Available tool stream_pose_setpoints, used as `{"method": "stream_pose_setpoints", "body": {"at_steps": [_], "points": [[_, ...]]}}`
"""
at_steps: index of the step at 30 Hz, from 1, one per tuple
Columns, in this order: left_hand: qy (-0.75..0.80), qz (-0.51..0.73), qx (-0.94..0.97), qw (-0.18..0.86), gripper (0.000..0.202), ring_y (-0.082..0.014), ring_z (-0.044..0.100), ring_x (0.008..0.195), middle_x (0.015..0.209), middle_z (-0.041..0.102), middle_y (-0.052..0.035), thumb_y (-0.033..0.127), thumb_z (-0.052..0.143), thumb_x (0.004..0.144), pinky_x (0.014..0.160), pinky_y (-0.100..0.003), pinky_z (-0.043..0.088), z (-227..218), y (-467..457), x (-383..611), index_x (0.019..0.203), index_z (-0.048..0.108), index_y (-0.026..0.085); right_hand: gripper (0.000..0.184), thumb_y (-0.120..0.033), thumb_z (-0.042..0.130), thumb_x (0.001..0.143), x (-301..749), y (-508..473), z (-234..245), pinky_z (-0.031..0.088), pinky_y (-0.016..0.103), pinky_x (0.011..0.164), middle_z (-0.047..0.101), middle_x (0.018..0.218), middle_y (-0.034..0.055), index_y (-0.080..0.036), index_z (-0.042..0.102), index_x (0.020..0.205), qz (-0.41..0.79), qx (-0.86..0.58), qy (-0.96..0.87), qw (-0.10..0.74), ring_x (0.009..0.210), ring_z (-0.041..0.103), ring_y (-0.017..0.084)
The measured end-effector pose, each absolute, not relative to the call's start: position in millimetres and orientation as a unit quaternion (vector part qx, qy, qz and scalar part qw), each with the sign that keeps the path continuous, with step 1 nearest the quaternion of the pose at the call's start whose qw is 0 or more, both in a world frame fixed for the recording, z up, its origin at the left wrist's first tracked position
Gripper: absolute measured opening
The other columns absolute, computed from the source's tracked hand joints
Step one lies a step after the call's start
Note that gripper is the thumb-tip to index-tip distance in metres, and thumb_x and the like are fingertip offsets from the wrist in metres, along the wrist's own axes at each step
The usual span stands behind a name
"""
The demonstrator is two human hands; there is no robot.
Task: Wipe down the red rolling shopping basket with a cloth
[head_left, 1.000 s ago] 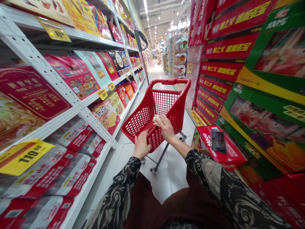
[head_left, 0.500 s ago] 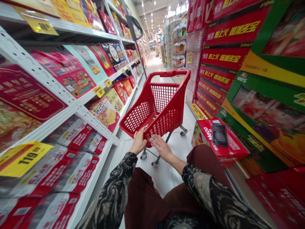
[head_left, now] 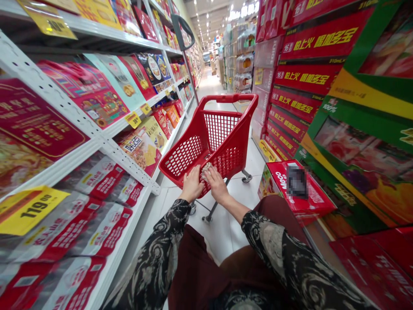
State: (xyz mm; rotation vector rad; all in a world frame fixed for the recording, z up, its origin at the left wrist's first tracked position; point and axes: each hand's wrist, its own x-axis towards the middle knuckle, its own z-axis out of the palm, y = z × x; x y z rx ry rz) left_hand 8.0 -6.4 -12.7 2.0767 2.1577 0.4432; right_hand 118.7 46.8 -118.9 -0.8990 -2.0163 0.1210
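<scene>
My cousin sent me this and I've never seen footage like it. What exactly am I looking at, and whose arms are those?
This picture comes from a camera worn on a person's head, looking down at their own arms; no machine is involved. Their left hand and right hand are on the near rim of a red plastic shopping cart. A pale crumpled item sits by the right hand's fingers, though I can't tell what it is. There's no table: white store shelving stands on the left and stacked red cartons on the right.
</scene>
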Motion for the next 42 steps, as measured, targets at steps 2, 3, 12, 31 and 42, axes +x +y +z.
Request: {"method": "stream_pose_setpoints", "body": {"at_steps": [2, 3, 12, 31, 42], "points": [[0.711, 0.142, 0.687, 0.05, 0.073, -0.0224, 0.03, 0.135, 0.146, 0.035, -0.0124, 0.016, 0.041, 0.068, 0.112, -0.05, 0.02, -12.3, -9.3, 7.1, 0.139, 0.028, 0.013, 0.045, -0.005, 0.041, 0.086, 117.5, 36.5, -138.0, 0.033, 0.044, 0.109, 0.044, 0.139, 0.0133, -0.015, 0.05, 0.129, 0.054, -0.344, -0.837, 0.423, 0.138, 0.025, 0.021], [0.712, 0.14, 0.687, 0.047, 0.073, -0.023, 0.031, 0.135, 0.146, 0.036, -0.0123, 0.015, 0.042, 0.067, 0.111, -0.05, 0.02, -11.6, -10.5, 6.6, 0.139, 0.029, 0.013, 0.044, -0.005, 0.041, 0.087, 119.3, 32.4, -146.0, 0.034, 0.046, 0.109, 0.045, 0.138, 0.0135, -0.015, 0.05, 0.129, 0.058, -0.334, -0.847, 0.41, 0.137, 0.026, 0.021], [0.711, 0.141, 0.688, 0.031, 0.071, -0.0243, 0.032, 0.134, 0.145, 0.036, -0.0131, 0.012, 0.041, 0.069, 0.11, -0.05, 0.024, -4.1, -4.6, 14.6, 0.139, 0.028, 0.011, 0.059, 0.001, 0.034, 0.08, 154.2, 63.1, -111.7, 0.03, 0.043, 0.112, 0.042, 0.141, 0.0077, -0.018, 0.043, 0.135, 0.064, -0.379, -0.789, 0.48, 0.137, 0.026, 0.018], [0.714, 0.137, 0.686, 0.005, 0.071, -0.0247, 0.029, 0.136, 0.146, 0.034, -0.014, 0.014, 0.044, 0.07, 0.11, -0.048, 0.024, -9.1, -8.1, 20.4, 0.14, 0.029, 0.012, 0.053, 0.001, 0.038, 0.08, 152.3, 56.6, -151.1, 0.036, 0.046, 0.107, 0.048, 0.136, 0.0134, -0.015, 0.052, 0.128, 0.078, -0.334, -0.844, 0.411, 0.135, 0.032, 0.021], [0.719, 0.122, 0.684, 0.018, 0.076, -0.0264, 0.024, 0.138, 0.149, 0.028, -0.0146, 0.011, 0.044, 0.066, 0.11, -0.051, 0.023, -3.8, -5.1, 25.6, 0.14, 0.027, 0.01, 0.066, 0.002, 0.034, 0.076, 131.3, 93.2, -98.6, 0.027, 0.042, 0.113, 0.034, 0.147, 0.0074, -0.017, 0.036, 0.139, 0.093, -0.401, -0.752, 0.514, 0.139, 0.023, 0.018]]}}
